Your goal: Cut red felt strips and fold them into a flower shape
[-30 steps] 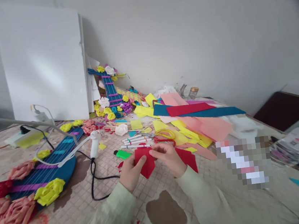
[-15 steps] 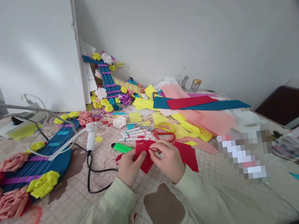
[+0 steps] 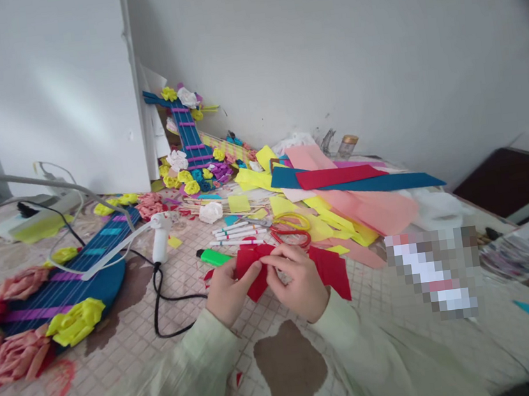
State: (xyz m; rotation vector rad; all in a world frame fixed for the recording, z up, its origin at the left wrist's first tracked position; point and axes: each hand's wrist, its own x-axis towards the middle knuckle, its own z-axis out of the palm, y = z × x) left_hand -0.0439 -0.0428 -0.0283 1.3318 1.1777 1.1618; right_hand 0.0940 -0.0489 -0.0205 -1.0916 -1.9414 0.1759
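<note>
Above a cluttered table [image 3: 374,287], a person's left hand [image 3: 225,293] is clasping red crepe paper [image 3: 257,287] while the right hand [image 3: 299,284] is pinching its right side, the sheet lying squarely between both grips.

Both hands meet over the counter [image 3: 378,300]: the left hand [image 3: 225,293] grips red paper [image 3: 257,287], and the right hand [image 3: 300,283] pinches its edge. Just beyond lie a green marker [image 3: 212,256], white pens [image 3: 237,232] and red-handled scissors [image 3: 293,239]. A glue gun [image 3: 159,242] is near a blue guitar shape [image 3: 107,269] with crumpled flowers [image 3: 76,322]; coloured strips [image 3: 388,183] are heaped to the right.
</note>
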